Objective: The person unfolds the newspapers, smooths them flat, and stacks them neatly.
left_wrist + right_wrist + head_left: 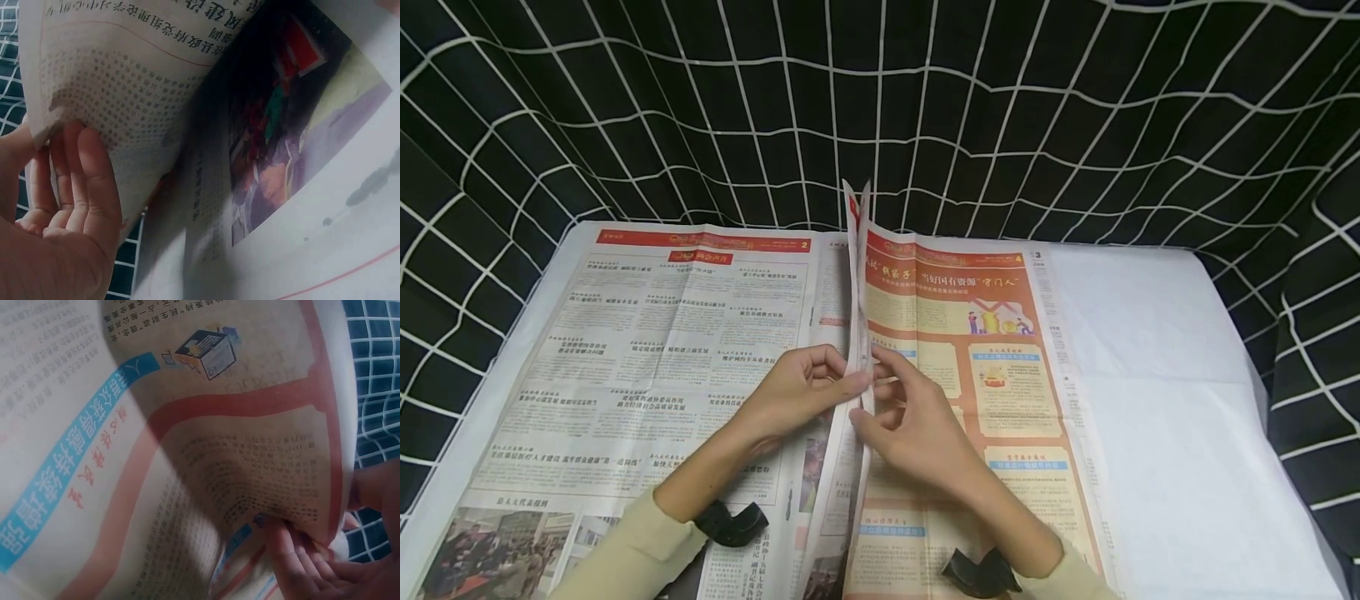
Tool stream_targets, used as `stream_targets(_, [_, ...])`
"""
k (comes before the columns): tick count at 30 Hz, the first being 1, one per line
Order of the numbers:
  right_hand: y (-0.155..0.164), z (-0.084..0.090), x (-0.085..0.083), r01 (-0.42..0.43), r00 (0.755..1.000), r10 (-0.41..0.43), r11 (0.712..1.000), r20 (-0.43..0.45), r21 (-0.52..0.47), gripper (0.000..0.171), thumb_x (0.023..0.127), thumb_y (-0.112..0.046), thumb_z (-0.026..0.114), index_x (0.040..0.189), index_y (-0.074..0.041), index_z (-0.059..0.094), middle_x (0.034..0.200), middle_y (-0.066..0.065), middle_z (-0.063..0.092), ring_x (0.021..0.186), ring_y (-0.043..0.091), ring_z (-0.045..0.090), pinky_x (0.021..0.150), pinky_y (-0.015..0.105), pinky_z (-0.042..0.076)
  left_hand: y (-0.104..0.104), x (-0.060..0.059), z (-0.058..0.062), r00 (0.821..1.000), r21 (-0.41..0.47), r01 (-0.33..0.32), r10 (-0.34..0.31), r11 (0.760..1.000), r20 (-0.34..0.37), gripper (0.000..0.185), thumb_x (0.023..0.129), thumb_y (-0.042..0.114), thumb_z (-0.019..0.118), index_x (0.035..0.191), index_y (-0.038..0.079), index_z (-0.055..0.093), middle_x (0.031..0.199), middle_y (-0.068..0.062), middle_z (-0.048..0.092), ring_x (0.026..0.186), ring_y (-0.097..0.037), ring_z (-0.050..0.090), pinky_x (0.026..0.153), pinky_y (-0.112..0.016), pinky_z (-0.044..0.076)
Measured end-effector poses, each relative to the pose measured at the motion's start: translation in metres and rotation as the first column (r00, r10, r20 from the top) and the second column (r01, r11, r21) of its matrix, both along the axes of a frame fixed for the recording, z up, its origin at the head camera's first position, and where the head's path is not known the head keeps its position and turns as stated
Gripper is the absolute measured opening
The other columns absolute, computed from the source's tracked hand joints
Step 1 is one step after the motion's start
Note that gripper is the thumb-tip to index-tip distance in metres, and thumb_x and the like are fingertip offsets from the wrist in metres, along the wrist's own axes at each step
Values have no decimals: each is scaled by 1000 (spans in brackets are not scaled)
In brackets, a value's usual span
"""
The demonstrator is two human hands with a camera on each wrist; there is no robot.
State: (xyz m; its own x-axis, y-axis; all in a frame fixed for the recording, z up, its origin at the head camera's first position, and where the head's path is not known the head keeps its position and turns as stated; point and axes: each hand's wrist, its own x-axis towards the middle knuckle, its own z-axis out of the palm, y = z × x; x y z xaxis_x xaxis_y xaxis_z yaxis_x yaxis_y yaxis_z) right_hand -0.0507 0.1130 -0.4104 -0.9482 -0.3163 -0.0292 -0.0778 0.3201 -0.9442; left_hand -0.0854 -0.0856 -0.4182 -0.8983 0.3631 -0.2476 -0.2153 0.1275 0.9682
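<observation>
A printed newspaper [647, 358] lies spread out, with pages of it lifted into a narrow upright fold [854, 300] in the middle. My left hand [797, 392] pinches this fold from the left, thumb laid across its near edge. From the right, my right hand [917, 417] grips the same fold, fingers bent against the paper close to the left thumb. In the left wrist view, the left hand [75, 206] holds the edge of a page with black text. The right wrist view has the right hand [312, 559] on a curved, orange-bordered page [269, 456].
White covering [1180, 400] shows to the right of the newspaper. A black cloth with a white grid [880, 108] rises behind and at both sides. Black bands [730, 523] sit at both wrists, beside pale sleeves [632, 550].
</observation>
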Motion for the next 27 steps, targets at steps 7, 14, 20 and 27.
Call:
stream_targets(7, [1,-6,-2,46,996,-45,999,-83,12,71,87,4,64,156,-5,48,124,13,68,95,17,69,77,26,61,-2,1,-4,999,54,13,-16,998,41,23,98,22,77,100,4,62,80,-2,74,70,-15,70,64,-27,57])
stream_targets(14, [4,-12,-8,110,988,-108,994,-109,11,34,91,1,68,124,-4,72,96,10,75,81,14,68,71,22,56,-12,3,-3,999,54,6,-8,999,45,25,96,19,78,108,4,62,85,0,76,70,-11,67,60,-23,51])
stream_targets(20, [13,-15,-11,129,989,-126,991,-83,29,14,95,-8,74,109,-7,78,88,8,76,73,12,66,67,21,56,-29,3,-5,998,46,5,-8,999,60,28,98,15,76,116,0,62,91,0,77,76,-13,73,65,-27,58])
stream_targets(27, [33,-13,-14,124,992,-123,992,30,-21,21,100,-14,72,118,-3,73,95,17,76,72,16,71,65,28,59,-58,5,-15,999,20,-24,23,1000,47,38,100,16,74,127,-5,60,101,-3,78,85,-20,79,72,-35,66])
